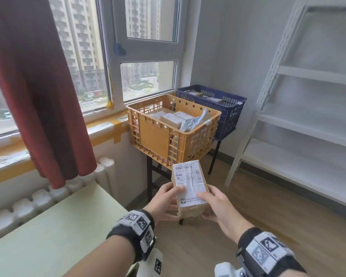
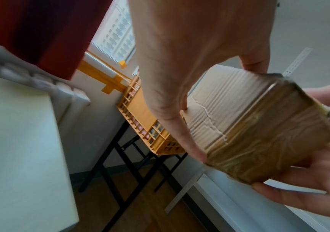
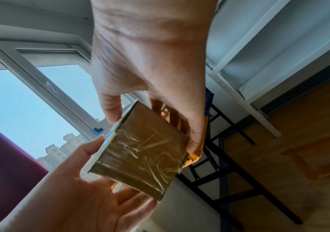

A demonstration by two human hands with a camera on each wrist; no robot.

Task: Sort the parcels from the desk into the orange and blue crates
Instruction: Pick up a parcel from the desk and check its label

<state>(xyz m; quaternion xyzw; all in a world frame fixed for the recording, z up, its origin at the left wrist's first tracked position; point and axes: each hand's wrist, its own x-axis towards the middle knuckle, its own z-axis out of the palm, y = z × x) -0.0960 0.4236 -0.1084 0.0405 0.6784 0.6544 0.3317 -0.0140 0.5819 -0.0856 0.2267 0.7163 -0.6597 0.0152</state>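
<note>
Parcel, a small brown cardboard box (image 1: 190, 188) with a white shipping label, is held in the air by left hand (image 1: 165, 202) and right hand (image 1: 218, 204), short of the orange plastic crate (image 1: 154, 134); the blue plastic crate (image 1: 228, 114) stands behind. Left wrist view, somewhat blurred: fingers (image 2: 182, 130) grip the box's side. Right wrist view: thumb and fingers (image 3: 194, 133) pinch its taped end.

Spare apartment room, high-rise view through window (image 1: 140, 56), radiator (image 1: 48, 194), bare shelving (image 1: 308, 120)
</note>
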